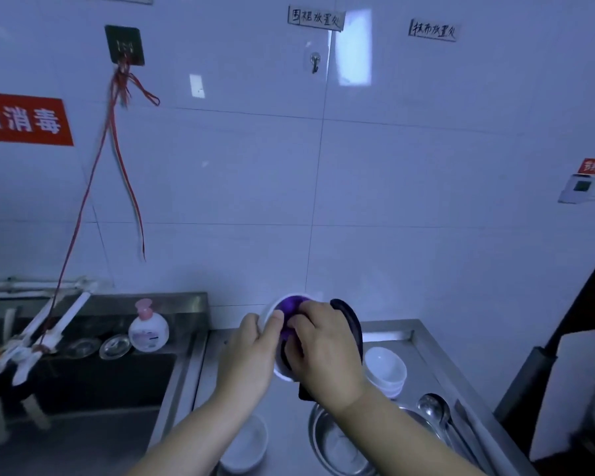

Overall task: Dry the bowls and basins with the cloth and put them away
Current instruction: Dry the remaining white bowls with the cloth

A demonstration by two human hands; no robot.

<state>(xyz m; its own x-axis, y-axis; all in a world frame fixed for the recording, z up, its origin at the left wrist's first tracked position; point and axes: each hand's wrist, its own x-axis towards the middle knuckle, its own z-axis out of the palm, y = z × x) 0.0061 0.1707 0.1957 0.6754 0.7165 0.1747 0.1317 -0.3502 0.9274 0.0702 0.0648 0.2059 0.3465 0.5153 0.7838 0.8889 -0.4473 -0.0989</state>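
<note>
I hold a white bowl (268, 317) tipped on its side above the steel counter (423, 341), its mouth facing me and slightly toward three o'clock. My left hand (251, 352) curls round its rim at nine o'clock. My right hand (323, 348) presses a purple cloth (289, 304) with dark edging into the bowl, fingers bent around it. More white bowls (385, 369) sit stacked at four o'clock.

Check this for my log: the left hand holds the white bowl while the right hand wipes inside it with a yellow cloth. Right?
Not quite. The head view shows the cloth is purple, not yellow. The rest stands: the left hand holds the white bowl by its rim while the right hand wipes inside it.
</note>
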